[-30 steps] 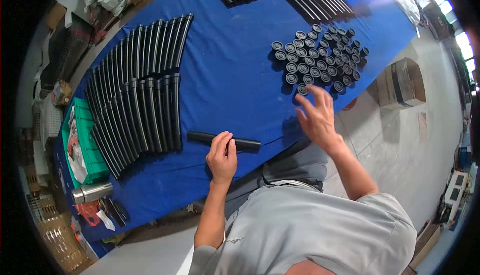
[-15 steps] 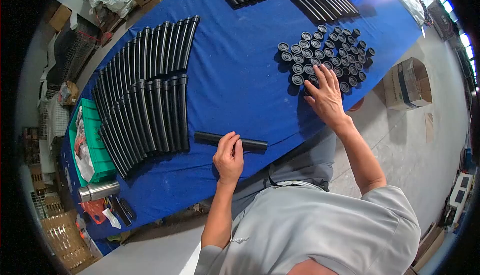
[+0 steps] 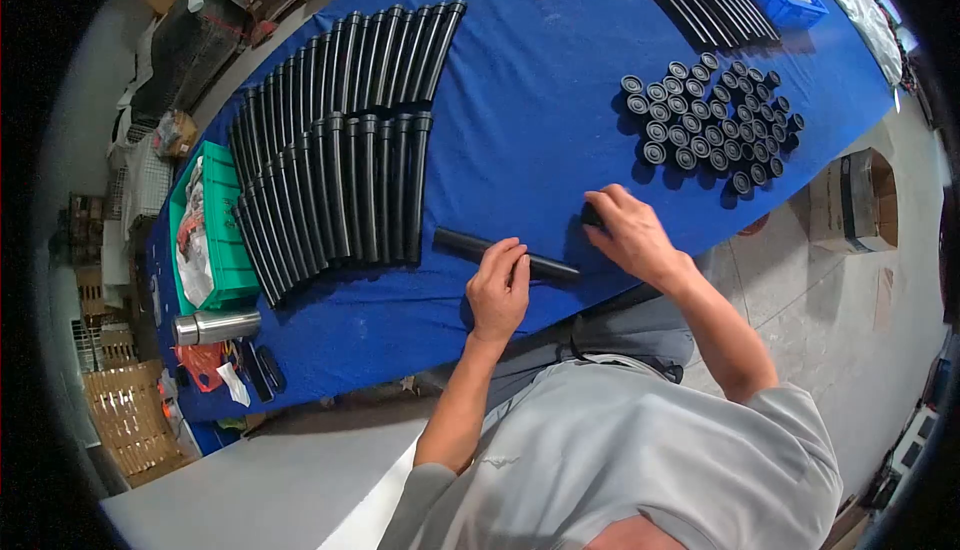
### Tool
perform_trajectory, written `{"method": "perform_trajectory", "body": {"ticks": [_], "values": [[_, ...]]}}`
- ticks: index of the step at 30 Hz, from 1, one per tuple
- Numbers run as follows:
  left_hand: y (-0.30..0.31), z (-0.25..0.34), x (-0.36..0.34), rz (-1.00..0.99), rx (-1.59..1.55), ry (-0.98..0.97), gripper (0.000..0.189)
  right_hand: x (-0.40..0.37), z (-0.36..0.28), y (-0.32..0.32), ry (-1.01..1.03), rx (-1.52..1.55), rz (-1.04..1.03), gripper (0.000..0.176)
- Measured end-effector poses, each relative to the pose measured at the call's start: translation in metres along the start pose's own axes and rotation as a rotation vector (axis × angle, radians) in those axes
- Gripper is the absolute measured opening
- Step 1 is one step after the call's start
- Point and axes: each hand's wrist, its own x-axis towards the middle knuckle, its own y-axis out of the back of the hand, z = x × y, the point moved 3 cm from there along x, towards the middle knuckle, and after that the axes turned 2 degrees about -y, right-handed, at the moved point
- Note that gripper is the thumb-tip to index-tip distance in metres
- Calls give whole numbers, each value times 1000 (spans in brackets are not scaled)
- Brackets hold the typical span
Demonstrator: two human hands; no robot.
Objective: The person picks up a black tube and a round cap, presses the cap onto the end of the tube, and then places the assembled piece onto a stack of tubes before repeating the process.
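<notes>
A black tube (image 3: 552, 267) lies near the front edge of the blue-covered table, with my left hand (image 3: 499, 285) closed around its middle. To the right of the tube, my right hand (image 3: 632, 233) holds a small black cap (image 3: 592, 216) between thumb and fingers, partly hidden by them. Beyond that hand several round black caps (image 3: 678, 137) stand in a loose cluster. On the left, two overlapping rows of black tubes (image 3: 343, 195) with wider upper ends are laid out side by side.
More black tubes (image 3: 690, 10) lie at the far side beside a blue bin (image 3: 795, 16). At the left edge are a green crate (image 3: 232, 250), a metal flask (image 3: 217, 327) and small items. A cardboard box (image 3: 850, 203) stands on the floor at the right.
My right hand has left the cap cluster and come back toward the tube with one cap. My left hand stays on the tube. The whole view has shifted.
</notes>
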Motion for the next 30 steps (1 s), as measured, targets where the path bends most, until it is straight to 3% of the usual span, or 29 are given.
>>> {"method": "perform_trajectory", "body": {"ticks": [5, 9, 12, 13, 16, 17, 23, 28, 30], "values": [[-2, -2, 0, 29, -7, -68, 12, 33, -22, 1, 92, 52, 163, 38], [2, 11, 3, -25, 19, 31, 13, 40, 8, -23, 27, 46, 97, 31], [2, 7, 1, -36, 49, 0, 14, 40, 10, -26, -32, 10, 15, 41], [4, 9, 3, -51, 62, -18, 15, 35, 6, -16, -41, 46, 24, 51], [7, 8, 4, -90, 74, -93, 18, 16, -5, 3, -27, 16, 209, 59], [9, 4, 2, -144, 66, -77, 28, 8, -8, 9, -59, 16, 217, 56], [15, 21, 16, -412, 406, -176, 42, -38, -30, 3, -24, 173, -49, 48], [16, 22, 26, -521, 501, -186, 35, -40, -32, -26, 4, 56, -185, 48], [20, 23, 25, -539, 510, -184, 34, -39, -30, -29, 28, 100, -113, 41]]}}
